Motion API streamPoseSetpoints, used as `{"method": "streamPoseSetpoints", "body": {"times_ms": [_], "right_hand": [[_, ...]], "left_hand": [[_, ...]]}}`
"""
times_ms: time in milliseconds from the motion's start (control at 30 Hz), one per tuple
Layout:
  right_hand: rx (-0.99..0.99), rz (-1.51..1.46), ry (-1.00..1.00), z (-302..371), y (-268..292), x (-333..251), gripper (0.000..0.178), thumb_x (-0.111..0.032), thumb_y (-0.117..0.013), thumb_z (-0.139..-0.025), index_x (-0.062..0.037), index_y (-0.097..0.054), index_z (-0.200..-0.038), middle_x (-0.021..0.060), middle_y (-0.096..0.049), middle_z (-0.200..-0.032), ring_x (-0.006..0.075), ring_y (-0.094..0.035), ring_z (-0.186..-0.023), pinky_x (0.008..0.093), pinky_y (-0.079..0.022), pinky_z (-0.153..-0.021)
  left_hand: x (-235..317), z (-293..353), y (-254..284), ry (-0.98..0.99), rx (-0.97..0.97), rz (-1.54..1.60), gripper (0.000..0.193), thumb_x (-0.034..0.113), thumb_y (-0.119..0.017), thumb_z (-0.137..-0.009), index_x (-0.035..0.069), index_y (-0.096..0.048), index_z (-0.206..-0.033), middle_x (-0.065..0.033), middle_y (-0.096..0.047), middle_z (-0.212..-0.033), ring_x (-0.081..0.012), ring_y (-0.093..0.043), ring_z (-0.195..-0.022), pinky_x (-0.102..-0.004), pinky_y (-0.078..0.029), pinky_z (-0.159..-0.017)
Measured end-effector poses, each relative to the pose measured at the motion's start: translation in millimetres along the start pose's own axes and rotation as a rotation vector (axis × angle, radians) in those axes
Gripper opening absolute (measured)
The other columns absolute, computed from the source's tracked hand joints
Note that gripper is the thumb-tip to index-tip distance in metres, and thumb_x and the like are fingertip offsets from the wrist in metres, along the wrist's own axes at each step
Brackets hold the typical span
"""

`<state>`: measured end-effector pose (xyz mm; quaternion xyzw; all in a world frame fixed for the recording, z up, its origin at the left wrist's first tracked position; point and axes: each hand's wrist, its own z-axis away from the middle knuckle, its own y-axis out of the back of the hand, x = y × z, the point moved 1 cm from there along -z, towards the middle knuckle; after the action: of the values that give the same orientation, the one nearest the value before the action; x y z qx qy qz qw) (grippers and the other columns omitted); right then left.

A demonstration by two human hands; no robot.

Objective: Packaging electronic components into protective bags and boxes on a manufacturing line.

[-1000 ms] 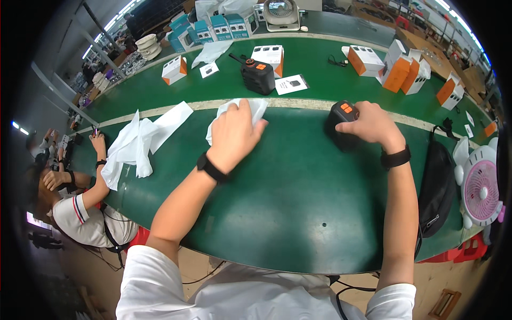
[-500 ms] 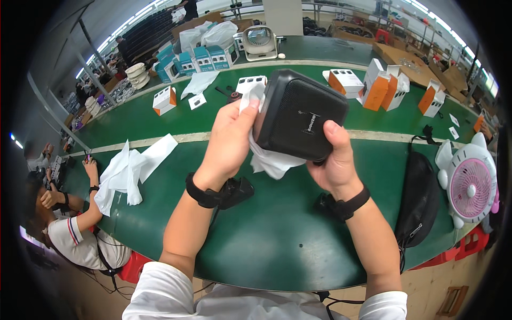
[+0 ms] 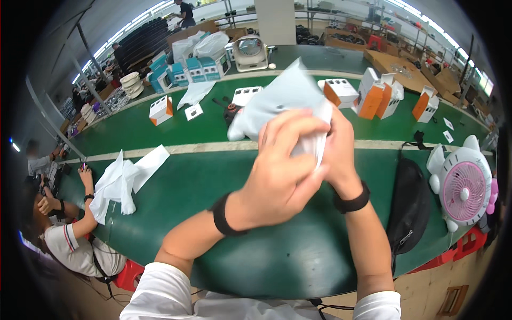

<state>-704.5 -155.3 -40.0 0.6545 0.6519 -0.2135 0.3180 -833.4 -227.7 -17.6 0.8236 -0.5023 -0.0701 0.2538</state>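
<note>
A thin white sheet or bag (image 3: 292, 88) is held up in front of me over the green table, and it is smeared a little by motion. My left hand (image 3: 280, 170) crosses in front of it, fingers curled onto its near right part. On the right side, my right hand (image 3: 340, 146) grips the same white material, its fingers partly hidden behind the left hand. The black box-shaped speaker seen earlier is out of sight; whether it lies inside or behind the white material, I cannot tell. Black bands circle both wrists.
White crumpled sheets (image 3: 124, 181) lie at left beside a seated person (image 3: 72, 234). A black zip pouch (image 3: 410, 210) and a pink-and-white fan (image 3: 463, 186) stand at right. Farther back are orange-and-white boxes (image 3: 370, 96), blue boxes (image 3: 202, 69) and a pale desk fan (image 3: 249, 53).
The white material has come round in front of the black speaker, which no longer shows. My left hand has moved right, across the front, close to my right hand.
</note>
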Motion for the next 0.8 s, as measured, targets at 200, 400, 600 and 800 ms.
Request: {"method": "streamPoseSetpoints", "body": {"times_ms": [200, 400, 600, 800], "right_hand": [[0.435, -0.952, -0.236, 8.6, -5.1, -1.4, 0.02, -0.018, -0.052, -0.096, 0.0002, -0.054, -0.105, 0.0039, -0.061, -0.095, 0.0114, -0.059, -0.082, 0.0269, -0.05, -0.068], [0.434, -0.505, 0.131, 2.0, 6.9, -12.6, 0.028, -0.015, -0.068, -0.082, 0.0017, -0.055, -0.1, 0.0048, -0.062, -0.088, 0.0105, -0.057, -0.078, 0.0272, -0.048, -0.066], [0.466, 0.013, 0.402, -12.5, 13.8, -2.7, 0.064, -0.023, -0.071, -0.076, 0.0031, -0.041, -0.127, 0.0181, -0.05, -0.121, 0.0291, -0.05, -0.112, 0.0376, -0.04, -0.095], [0.843, -0.568, 0.116, -43.2, 107.3, 21.0, 0.037, -0.022, -0.05, -0.096, 0.0013, -0.041, -0.124, 0.0122, -0.053, -0.118, 0.0154, -0.048, -0.111, 0.0307, -0.043, -0.091]], "left_hand": [[-6.6, 6.8, -29.1, 0.022, 0.144, 0.134, 0.016, 0.008, -0.07, -0.075, 0.0, -0.058, -0.068, -0.0115, -0.058, -0.088, -0.0259, -0.049, -0.08, -0.0342, -0.041, -0.072], [-45.0, -1.3, -32.5, 0.397, 0.641, 0.821, 0.077, 0.051, -0.074, -0.073, 0.004, -0.04, -0.124, -0.0101, -0.045, -0.125, -0.0224, -0.05, -0.106, -0.0369, -0.041, -0.092], [-32.0, -34.1, -79.4, 0.501, 0.351, 1.923, 0.062, 0.042, -0.058, -0.09, -0.001, -0.042, -0.132, -0.0126, -0.052, -0.13, -0.024, -0.052, -0.118, -0.038, -0.04, -0.103], [-47.7, -114.5, -123.8, 0.472, 0.493, 1.348, 0.049, 0.036, -0.05, -0.096, -0.002, -0.047, -0.127, -0.0127, -0.054, -0.128, -0.0244, -0.054, -0.115, -0.0396, -0.04, -0.103]]}}
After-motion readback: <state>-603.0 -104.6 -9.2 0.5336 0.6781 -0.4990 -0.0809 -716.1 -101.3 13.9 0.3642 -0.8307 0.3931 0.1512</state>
